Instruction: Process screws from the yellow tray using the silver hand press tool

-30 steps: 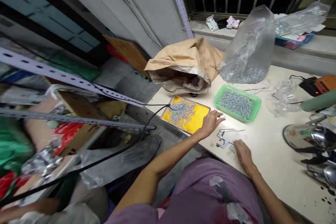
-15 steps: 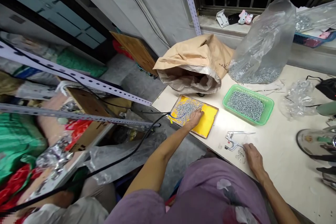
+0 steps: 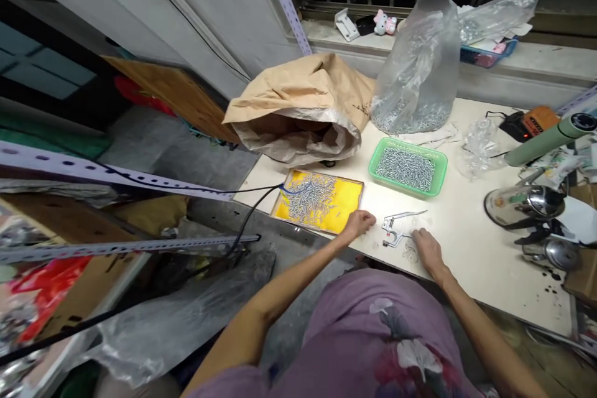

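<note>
My left hand (image 3: 360, 224) is over the tabletop, just off the right corner of a yellow-bottomed tray (image 3: 349, 196). Its fingers are pinched together; whatever they may hold is too small to make out. Small silver metal pins (image 3: 310, 198), perhaps screws or rivets, are heaped in the tray's left and middle. Between my hands is a pair of silver metal pliers (image 3: 395, 229) with a C-shaped jaw and long handles. My right hand (image 3: 428, 250) has its curled fingers on the end of the lower handle.
Behind the pliers stands a green plastic basket (image 3: 441, 177) full of similar pins. An open brown paper sack (image 3: 298, 99) and a clear plastic bag (image 3: 415, 68) of metal parts stand at the back. A kettle (image 3: 508, 206) is at right; a black cable (image 3: 247, 221) crosses at left.
My left hand has left the pins in the tray and moved right, towards the pliers, fingers now pinched. My right hand stays by the handle. The view has swung right.
</note>
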`<state>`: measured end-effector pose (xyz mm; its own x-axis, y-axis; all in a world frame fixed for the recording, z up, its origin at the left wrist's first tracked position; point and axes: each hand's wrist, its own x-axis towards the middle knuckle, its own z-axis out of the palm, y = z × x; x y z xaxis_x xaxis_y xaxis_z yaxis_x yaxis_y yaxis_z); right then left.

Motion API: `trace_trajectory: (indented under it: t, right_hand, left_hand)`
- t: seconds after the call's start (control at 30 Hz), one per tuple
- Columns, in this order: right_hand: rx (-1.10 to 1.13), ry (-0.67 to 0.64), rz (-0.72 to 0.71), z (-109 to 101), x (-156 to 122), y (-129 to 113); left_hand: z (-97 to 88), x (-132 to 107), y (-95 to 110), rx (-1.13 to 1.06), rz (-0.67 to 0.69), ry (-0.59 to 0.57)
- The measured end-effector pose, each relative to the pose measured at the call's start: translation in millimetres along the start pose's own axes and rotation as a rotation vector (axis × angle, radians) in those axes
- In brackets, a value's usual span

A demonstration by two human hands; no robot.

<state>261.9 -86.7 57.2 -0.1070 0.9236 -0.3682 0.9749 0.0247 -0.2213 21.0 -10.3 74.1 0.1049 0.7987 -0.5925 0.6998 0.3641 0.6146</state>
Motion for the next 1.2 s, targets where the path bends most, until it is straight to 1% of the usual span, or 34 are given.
trace_trajectory:
  t: [0.07, 0.13, 0.2, 0.27, 0.47, 0.63, 0.7, 0.8, 0.87, 0.93, 1.03, 1.07, 1.1, 1.13, 1.2]
  right_hand:
    - [-0.029, -0.035, 0.003, -1, 1, 0]
    - [-0.074, -0.057, -0.012, -1, 1, -1]
    - [-0.102, -0.054, -0.028, -1, 1, -1]
    - [-0.110, -0.057, -0.034, 0, 2, -1]
    - [-0.114, -0.103, -0.051, 0, 3, 0]
    - [-0.135, -0.166, -0.059, -3, 4, -1]
    - [-0.131, -0.170, -0.061, -4, 4, -2]
    - [-0.126, -0.158, -0.060, -5, 4, -3]
    - [-0.135, -0.155, -0.058, -6, 3, -4]
    - [-0.148, -0.155, -0.057, -6, 3, -4]
    - [-0.158, -0.146, -0.057, -6, 2, -5]
    - [-0.156, -0.141, -0.057, -6, 1, -5]
    - [-0.154, -0.136, -0.058, -6, 1, -5]
    - [-0.152, -0.132, -0.058, -6, 1, -5]
    - [-0.152, -0.127, -0.061, -7, 1, -5]
  left_hand:
    - [31.2, -8, 8, -0.059, -0.025, -0.078]
    - [52.9, -12, 10, -0.042, -0.042, -0.079]
    - [64.9, -12, 8, 0.015, -0.040, -0.047]
    - [70.6, -11, 4, 0.068, -0.030, -0.015]
    - [78.0, -4, -4, 0.177, -0.006, 0.013]
    - [79.1, -2, -6, 0.162, -0.011, 0.012]
    - [78.2, -2, -7, 0.114, -0.045, -0.015]
    - [76.9, -4, -8, 0.018, -0.136, -0.068]
    - [77.1, -4, -8, -0.001, -0.182, -0.079]
    - [78.3, -5, -7, 0.048, -0.153, -0.064]
    - [80.9, -7, -5, 0.181, -0.006, 0.000]
    - [81.4, -7, -4, 0.209, 0.016, 0.015]
    - [81.6, -7, -4, 0.218, 0.004, 0.014]
    - [81.2, -7, -3, 0.209, -0.036, -0.006]
    - [78.9, -4, -2, 0.166, -0.142, -0.078]
